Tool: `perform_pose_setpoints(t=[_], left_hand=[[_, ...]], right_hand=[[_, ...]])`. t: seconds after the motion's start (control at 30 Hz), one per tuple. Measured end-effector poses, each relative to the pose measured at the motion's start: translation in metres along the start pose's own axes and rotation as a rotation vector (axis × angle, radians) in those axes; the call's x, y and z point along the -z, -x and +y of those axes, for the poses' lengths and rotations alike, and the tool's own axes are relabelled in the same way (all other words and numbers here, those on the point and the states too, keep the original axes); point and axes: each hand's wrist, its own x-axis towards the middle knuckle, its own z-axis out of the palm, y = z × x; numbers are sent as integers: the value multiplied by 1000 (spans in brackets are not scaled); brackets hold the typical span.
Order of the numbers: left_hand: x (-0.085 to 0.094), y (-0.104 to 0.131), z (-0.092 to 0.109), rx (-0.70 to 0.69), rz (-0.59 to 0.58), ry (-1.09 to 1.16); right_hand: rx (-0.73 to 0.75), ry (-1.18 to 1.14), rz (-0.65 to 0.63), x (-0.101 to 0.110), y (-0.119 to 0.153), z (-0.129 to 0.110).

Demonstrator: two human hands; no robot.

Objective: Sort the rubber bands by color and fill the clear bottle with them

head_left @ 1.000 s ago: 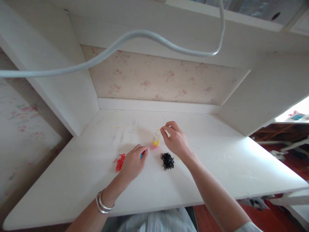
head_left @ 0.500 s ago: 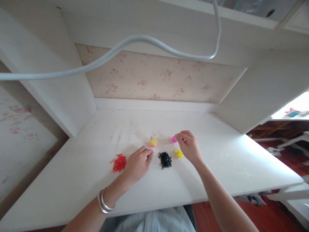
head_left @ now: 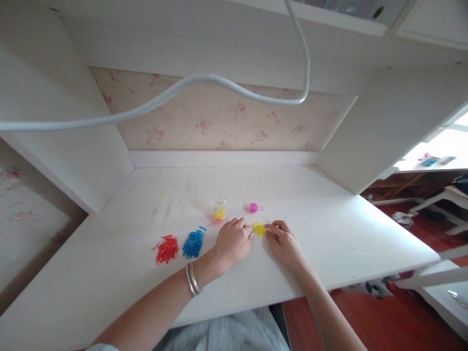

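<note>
A small pile of yellow bands (head_left: pixel 259 228) lies between my two hands. My left hand (head_left: pixel 234 240), silver bangles at its wrist, has its fingertips pinched at the pile's left edge and hides the black pile. The fingers of my right hand (head_left: pixel 284 241) touch the pile's right edge, pressed together. What either hand pinches is too small to make out. Beyond them stands a small clear container (head_left: pixel 220 210) with yellow pieces in it. A pink lid (head_left: pixel 253 208) lies to its right. Left of my left hand are a blue pile (head_left: pixel 193 243) and a red pile (head_left: pixel 167 249).
The white desk (head_left: pixel 321 234) has a raised back edge and side panels. A white cable (head_left: pixel 215 79) hangs across the upper view. A tiny yellow piece (head_left: pixel 163 195) lies at the back left. A chair is at the far right.
Both hands have come to the yellow pile. My left hand moved right, uncovering the blue pile and covering the black one. My right hand left the pink lid. The view shifted slightly.
</note>
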Motion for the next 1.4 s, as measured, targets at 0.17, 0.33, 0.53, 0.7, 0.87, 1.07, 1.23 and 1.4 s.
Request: perform_pose_setpoints(t=[0.17, 0.33, 0.53, 0.7, 0.87, 1.07, 1.23, 1.4], left_hand=[[-13, -16, 7, 17, -23, -70], [-18, -23, 7, 43, -23, -90], [-19, -28, 2, 31, -37, -90], [-18, -30, 1, 37, -36, -99], [-17, -31, 2, 39, -29, -99], [-17, -32, 5, 36, -48, -92], [-17, -32, 6, 33, -47, -84], [-19, -31, 7, 44, -37, -69]], right_hand=[[9, -38, 40, 0, 0, 2], [-1, -41, 67, 3, 1, 0], [-40, -30, 135, 6, 1, -4], [-76, -39, 175, 9, 1, -6], [-105, -46, 224, 8, 1, -4], [-124, -119, 312, 7, 2, -1], [-165, -256, 366, 14, 2, -16], [-21, -339, 355, 28, -16, -65]])
